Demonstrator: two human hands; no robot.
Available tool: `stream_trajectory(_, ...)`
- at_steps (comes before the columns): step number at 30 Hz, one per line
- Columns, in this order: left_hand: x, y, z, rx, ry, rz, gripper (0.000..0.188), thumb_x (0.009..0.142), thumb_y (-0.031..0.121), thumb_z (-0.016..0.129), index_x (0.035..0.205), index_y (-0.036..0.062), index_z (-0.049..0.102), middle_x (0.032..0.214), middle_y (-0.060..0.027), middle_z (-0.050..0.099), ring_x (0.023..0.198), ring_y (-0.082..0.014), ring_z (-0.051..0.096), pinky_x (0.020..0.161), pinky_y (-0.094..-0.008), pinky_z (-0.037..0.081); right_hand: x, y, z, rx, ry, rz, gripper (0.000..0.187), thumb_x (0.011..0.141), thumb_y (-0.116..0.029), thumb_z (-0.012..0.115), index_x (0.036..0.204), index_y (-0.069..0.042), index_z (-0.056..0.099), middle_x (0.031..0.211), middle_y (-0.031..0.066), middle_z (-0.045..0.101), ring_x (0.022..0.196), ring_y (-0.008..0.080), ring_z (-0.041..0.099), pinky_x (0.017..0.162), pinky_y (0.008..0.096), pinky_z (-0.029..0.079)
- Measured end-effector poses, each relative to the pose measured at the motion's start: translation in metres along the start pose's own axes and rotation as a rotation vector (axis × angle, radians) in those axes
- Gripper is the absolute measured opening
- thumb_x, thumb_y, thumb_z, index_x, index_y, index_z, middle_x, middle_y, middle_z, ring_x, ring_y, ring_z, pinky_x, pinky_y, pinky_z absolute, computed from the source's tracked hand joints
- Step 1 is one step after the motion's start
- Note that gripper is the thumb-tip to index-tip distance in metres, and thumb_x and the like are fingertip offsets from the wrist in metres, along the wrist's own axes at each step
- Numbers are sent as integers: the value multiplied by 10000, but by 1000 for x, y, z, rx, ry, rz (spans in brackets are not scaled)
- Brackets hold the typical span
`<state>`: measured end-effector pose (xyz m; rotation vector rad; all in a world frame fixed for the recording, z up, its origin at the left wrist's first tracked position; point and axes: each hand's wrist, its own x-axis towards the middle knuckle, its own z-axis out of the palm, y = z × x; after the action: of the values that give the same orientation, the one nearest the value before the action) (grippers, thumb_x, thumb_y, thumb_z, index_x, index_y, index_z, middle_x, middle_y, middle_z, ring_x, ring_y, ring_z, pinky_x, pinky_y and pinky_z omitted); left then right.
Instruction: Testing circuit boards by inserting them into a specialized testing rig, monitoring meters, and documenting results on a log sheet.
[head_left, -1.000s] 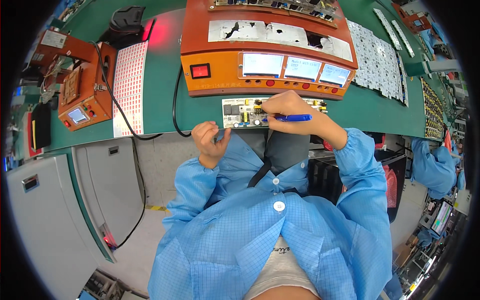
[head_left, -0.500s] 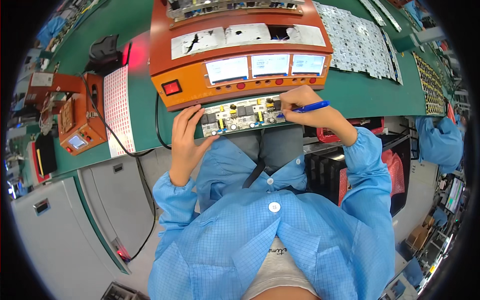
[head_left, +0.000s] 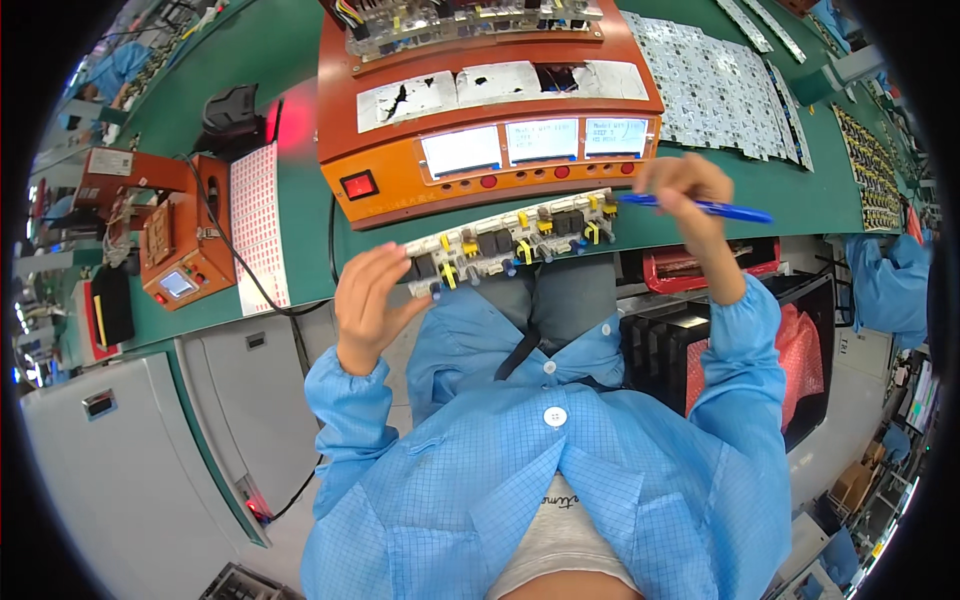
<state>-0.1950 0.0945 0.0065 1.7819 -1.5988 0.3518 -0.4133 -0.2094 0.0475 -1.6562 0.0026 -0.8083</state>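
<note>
A long circuit board strip (head_left: 497,240), set with black, yellow and blue components, is tilted at the front edge of the green bench. My left hand (head_left: 370,300) is closed on its left end, with the fingers over the far side and the thumb near the lower edge. Just past the board's right end, my right hand (head_left: 690,195) grips a blue pen (head_left: 738,212) and is apart from the board. Right behind the board stands an orange test box (head_left: 400,185) with three lit screens and a red switch.
Many white board panels (head_left: 690,85) lie at the far right of the bench (head_left: 790,195). On the left are a smaller orange device (head_left: 190,265), a sheet of red labels (head_left: 255,215) and a black cable (head_left: 235,245). A red tray (head_left: 665,280) sits below the bench edge.
The board has gone from lying flat to tilted, its right end raised. My right hand has moved off it to the right with the pen. The left hand keeps its hold.
</note>
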Motion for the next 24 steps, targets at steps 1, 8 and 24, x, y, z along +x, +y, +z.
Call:
stream_trajectory(1,-2,3,-8,74,62,90,502,545,159,846,974,13,630,1036,-115,638,961,-286,620,795,-362,524,-3,-5,-6,-15,57,-53,299,814,-154,647,648,-70,413,571,42,447,544,161,466,581,347,447)
stream_trajectory(8,-32,5,-68,163,301,-82,544,529,126,874,976,27,580,987,-104,608,907,-276,606,774,-339,511,-41,-29,-43,-119,182,-159,210,839,-82,569,733,-64,389,591,44,424,533,131,388,536,299,366)
stream_trajectory(24,-2,-71,-24,-397,816,-1352,414,743,353,764,809,-34,634,713,-44,570,641,-113,510,502,-231,351,-70,-28,-24,-113,304,-40,212,838,-127,560,729,-70,388,570,46,428,513,112,368,559,291,352)
